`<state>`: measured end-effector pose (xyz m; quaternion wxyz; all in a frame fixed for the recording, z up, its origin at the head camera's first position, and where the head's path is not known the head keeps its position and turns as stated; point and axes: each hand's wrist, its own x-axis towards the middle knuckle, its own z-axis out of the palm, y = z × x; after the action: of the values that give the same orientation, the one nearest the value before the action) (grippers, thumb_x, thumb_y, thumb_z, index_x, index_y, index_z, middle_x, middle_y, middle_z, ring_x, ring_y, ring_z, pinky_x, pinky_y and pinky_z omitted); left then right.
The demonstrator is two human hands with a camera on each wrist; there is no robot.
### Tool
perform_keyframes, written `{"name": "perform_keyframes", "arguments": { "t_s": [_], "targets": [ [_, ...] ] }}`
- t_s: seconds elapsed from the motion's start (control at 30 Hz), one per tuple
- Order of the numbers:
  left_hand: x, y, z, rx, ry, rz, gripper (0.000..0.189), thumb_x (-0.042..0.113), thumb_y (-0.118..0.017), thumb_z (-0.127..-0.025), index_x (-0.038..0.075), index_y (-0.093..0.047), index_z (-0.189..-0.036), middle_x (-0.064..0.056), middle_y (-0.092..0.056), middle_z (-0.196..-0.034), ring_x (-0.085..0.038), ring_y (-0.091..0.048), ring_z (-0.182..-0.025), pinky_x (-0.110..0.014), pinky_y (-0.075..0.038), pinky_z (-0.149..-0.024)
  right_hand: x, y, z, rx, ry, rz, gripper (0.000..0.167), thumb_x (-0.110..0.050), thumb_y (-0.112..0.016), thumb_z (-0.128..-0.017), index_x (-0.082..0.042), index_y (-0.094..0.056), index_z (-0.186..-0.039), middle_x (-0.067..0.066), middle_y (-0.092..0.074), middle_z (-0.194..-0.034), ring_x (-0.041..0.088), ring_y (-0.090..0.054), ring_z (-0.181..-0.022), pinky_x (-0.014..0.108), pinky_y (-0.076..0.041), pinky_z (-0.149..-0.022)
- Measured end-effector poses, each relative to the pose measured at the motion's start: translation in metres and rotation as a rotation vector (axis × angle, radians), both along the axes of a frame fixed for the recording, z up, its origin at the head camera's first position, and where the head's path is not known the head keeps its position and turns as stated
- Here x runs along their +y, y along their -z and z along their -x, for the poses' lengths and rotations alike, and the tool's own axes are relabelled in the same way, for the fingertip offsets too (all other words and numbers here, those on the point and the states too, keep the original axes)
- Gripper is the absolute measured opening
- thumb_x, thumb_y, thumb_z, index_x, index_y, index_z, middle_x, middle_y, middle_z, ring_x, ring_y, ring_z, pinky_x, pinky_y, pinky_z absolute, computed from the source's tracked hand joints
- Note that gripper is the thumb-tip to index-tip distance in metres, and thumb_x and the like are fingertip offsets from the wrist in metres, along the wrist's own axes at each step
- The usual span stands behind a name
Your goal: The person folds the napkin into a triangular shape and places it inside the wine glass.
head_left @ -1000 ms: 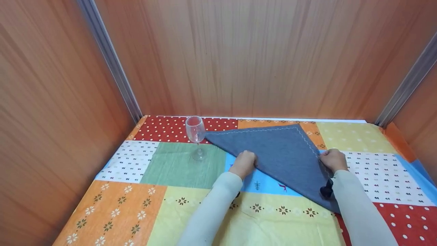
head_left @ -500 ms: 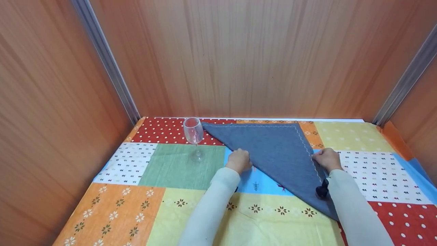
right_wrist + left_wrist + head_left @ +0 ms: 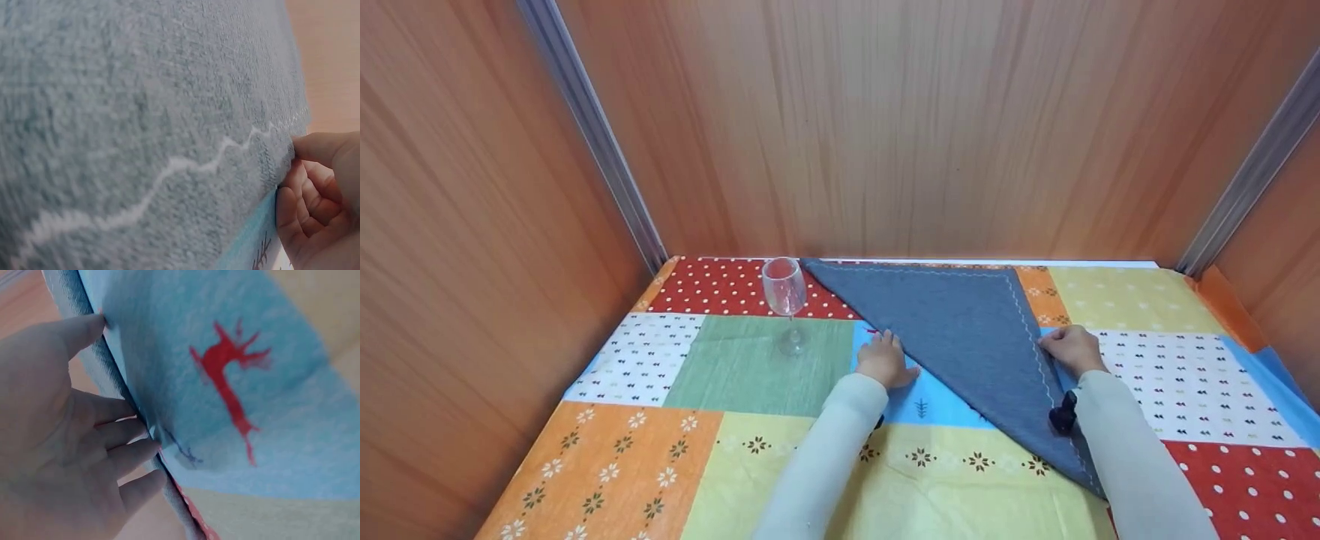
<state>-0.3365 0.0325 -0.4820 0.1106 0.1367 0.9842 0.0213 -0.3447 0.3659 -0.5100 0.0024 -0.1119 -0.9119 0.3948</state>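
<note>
A grey-blue cloth napkin [image 3: 952,315], folded to a triangle with pale zigzag stitching along two edges, lies on the table. By its long folded edge is my left hand [image 3: 885,361], fingers extended and spread; the left wrist view shows the fingertips [image 3: 147,439] at the fold, with no grip on it. On the opposite side my right hand [image 3: 1076,351] pinches the stitched edge between thumb and fingers, which shows closely in the right wrist view around the napkin's hem [image 3: 281,163]. The napkin's near corner is partly hidden by the right forearm.
An upright, clear wine glass [image 3: 785,289] stands left of the napkin, close to its far left corner. Beneath everything is a patchwork-patterned tablecloth [image 3: 630,450]. Wood-grain panels [image 3: 885,135] border the table at the back and both sides.
The napkin has turned slightly, its far left corner shifting back toward the rear panel and its near corner forward. My left hand has let go of the fold and spread its fingers.
</note>
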Motion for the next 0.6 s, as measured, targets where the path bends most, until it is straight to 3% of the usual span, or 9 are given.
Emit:
{"name": "perform_keyframes", "arguments": {
  "t_s": [0.1, 0.3, 0.4, 0.47, 0.6],
  "targets": [
    [0.004, 0.001, -0.005, 0.017, 0.078, 0.022, 0.069, 0.048, -0.05, -0.103, 0.007, -0.035, -0.156, -0.01, -0.03, -0.162, -0.026, -0.024, -0.149, -0.04, -0.027, -0.117, 0.001, -0.001, 0.001, -0.028, 0.001, -0.001, 0.026, -0.022, -0.06, -0.097, 0.0, -0.069, -0.086, 0.004, -0.059, -0.072, 0.019, -0.052, -0.063, 0.033, -0.043, -0.058],
    [0.028, 0.002, -0.029, 0.0, 0.354, 0.045, 0.062, 0.044, -0.058, -0.1, 0.015, -0.044, -0.152, -0.001, -0.034, -0.16, -0.021, -0.028, -0.147, -0.032, -0.026, -0.116, 0.004, 0.0, 0.001, -0.07, 0.009, 0.015, 0.025, -0.022, -0.06, -0.097, -0.002, -0.066, -0.083, 0.004, -0.056, -0.071, 0.019, -0.05, -0.063, 0.032, -0.042, -0.057],
    [0.04, 0.001, -0.042, -0.024, 0.458, 0.044, 0.06, 0.045, -0.059, -0.099, 0.02, -0.045, -0.152, 0.005, -0.035, -0.159, -0.017, -0.031, -0.145, -0.028, -0.026, -0.115, 0.004, -0.001, 0.003, -0.071, 0.005, 0.023, 0.028, -0.022, -0.059, -0.098, -0.005, -0.062, -0.076, 0.002, -0.053, -0.067, 0.018, -0.048, -0.059, 0.032, -0.041, -0.055],
    [0.044, 0.0, -0.049, -0.029, 0.486, 0.064, 0.061, 0.047, -0.058, -0.099, 0.023, -0.043, -0.153, 0.008, -0.035, -0.159, -0.014, -0.032, -0.145, -0.027, -0.028, -0.114, 0.003, -0.001, 0.004, -0.071, 0.004, 0.023, 0.028, -0.022, -0.058, -0.098, -0.006, -0.06, -0.075, 0.001, -0.05, -0.065, 0.018, -0.047, -0.058, 0.032, -0.04, -0.055],
    [0.048, -0.001, -0.053, -0.029, 0.449, 0.114, 0.064, 0.053, -0.057, -0.098, 0.028, -0.04, -0.155, 0.012, -0.033, -0.159, -0.01, -0.033, -0.144, -0.028, -0.031, -0.113, 0.003, 0.0, 0.005, -0.056, -0.023, -0.013, 0.027, -0.021, -0.058, -0.097, -0.006, -0.062, -0.076, 0.001, -0.05, -0.065, 0.018, -0.045, -0.059, 0.032, -0.039, -0.056]
  ]
}}
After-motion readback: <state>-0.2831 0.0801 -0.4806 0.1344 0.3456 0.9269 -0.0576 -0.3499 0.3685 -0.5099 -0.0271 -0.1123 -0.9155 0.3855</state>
